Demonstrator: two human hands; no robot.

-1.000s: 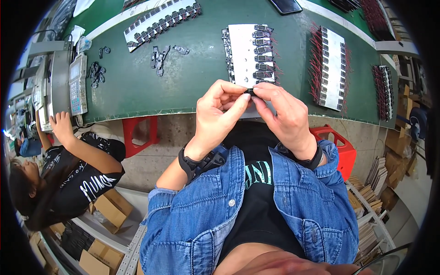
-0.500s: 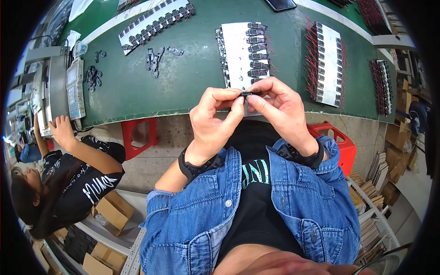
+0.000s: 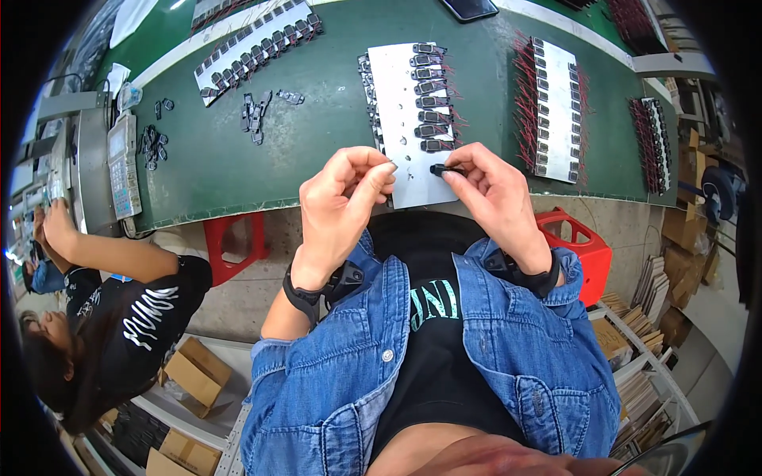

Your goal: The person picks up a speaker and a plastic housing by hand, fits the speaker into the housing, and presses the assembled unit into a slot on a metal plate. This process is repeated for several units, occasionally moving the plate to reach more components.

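My right hand point(image 3: 494, 189) pinches a small black plastic part point(image 3: 437, 170) over the near end of a white board point(image 3: 402, 127). Left of it, my left hand point(image 3: 343, 198) is closed with thumb and forefinger together; anything between those fingertips is too small to name. The hands are apart. Black modules with thin red wires point(image 3: 432, 103) line the board's right edge, with more along its left edge. Small dark bits lie down its middle.
To the right stand more boards of red-wired modules point(image 3: 556, 111); another board point(image 3: 258, 51) lies far left. Loose black parts point(image 3: 255, 117) rest on the green table point(image 3: 317, 103). Far left, a co-worker point(image 3: 119, 317) sits beside a keypad device point(image 3: 123, 170). Red stools point(image 3: 583, 250) stand under the table edge.
My hands were together on the black part; now they have parted, the left moving left and the right keeping the part. The co-worker's arm has shifted.
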